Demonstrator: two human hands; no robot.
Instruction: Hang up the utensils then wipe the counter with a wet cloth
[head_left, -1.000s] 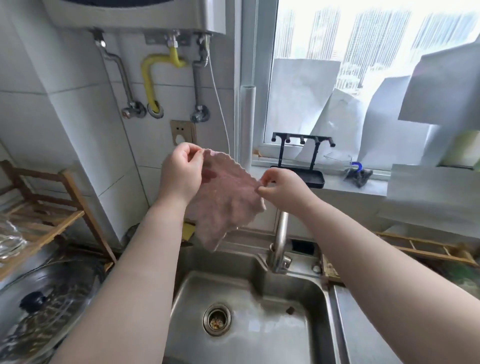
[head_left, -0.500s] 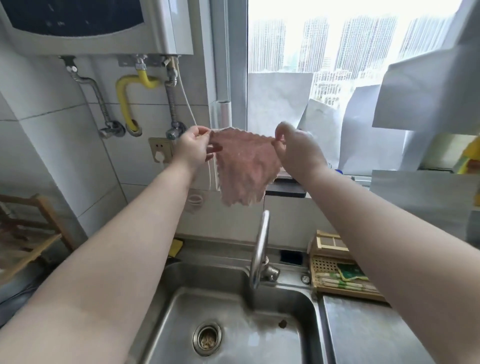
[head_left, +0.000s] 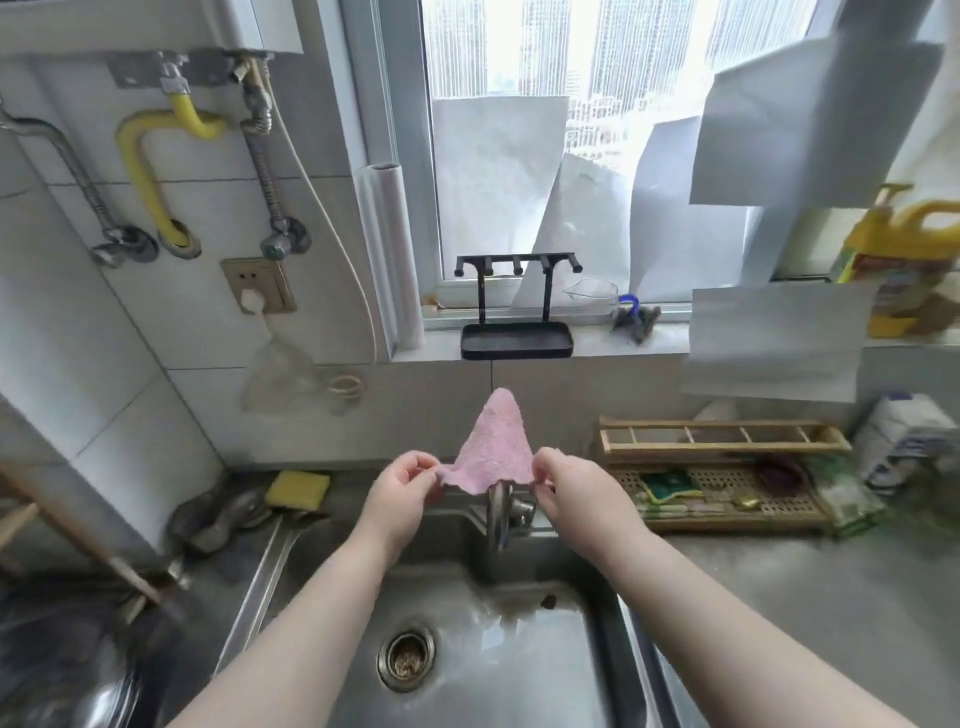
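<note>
- pink cloth being held spread over the faucet, its far corner flipping up in a peak toward the wall; the near edge is stretching between the two hands, right above the tap body
- left hand pinching the cloth's left corner between thumb and fingertips; right hand pinching the right corner the same way, other fingers curling loosely
- sink lying below and nearer than the fingers; no water seen running, can't tell if the cloth is wet
- counter stretching off to the right of the right hand; bamboo tray with scrub pads sitting just beyond it
- yellow sponge and utensils lying left of the left hand, so hanging looks unfinished
- black hook rack standing on the sill beyond the fingers, hooks bare
- risks, judging: corner pinches are thin, so a soaked, heavier cloth could be slipping into the basin; cloth could be snagging on the tap lever; wiping dry if never wetted
</note>
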